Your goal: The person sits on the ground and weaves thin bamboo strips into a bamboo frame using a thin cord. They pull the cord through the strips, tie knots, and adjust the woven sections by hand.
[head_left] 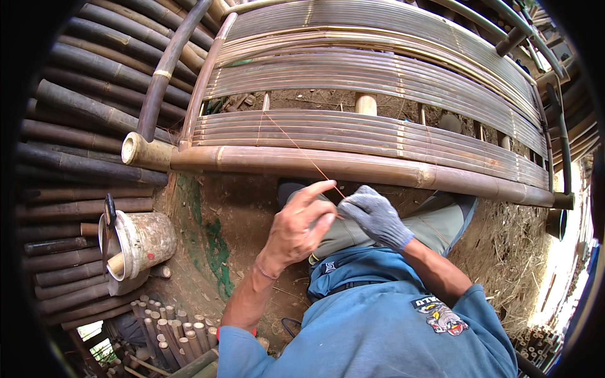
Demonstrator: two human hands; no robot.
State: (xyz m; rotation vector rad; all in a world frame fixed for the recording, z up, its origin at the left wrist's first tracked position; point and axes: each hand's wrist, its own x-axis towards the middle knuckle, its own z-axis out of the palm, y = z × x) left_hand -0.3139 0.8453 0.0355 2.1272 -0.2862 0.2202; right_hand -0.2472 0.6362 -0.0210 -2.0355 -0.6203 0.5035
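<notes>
While the slatted bamboo panel [378, 135] stretched across above the person's knees, its thick pole [353, 169] ran just beyond both hands. A bucket [142, 242] sat well off to the left. The bare left hand [299, 227] pinched a thin cord [302, 153]; the gloved right hand [377, 217] gripped its near end, cord running up to the slats.

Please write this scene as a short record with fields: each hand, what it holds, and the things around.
left hand: bare, pinching a thin cord, forefinger stretched out
right hand: in a grey knitted glove, gripping the same cord beside the left hand
cord: runs taut up to the bamboo slat panel
thick bamboo pole: lies along the panel's near edge
bucket: pale, on its side at the left
ground: bare earth
</notes>
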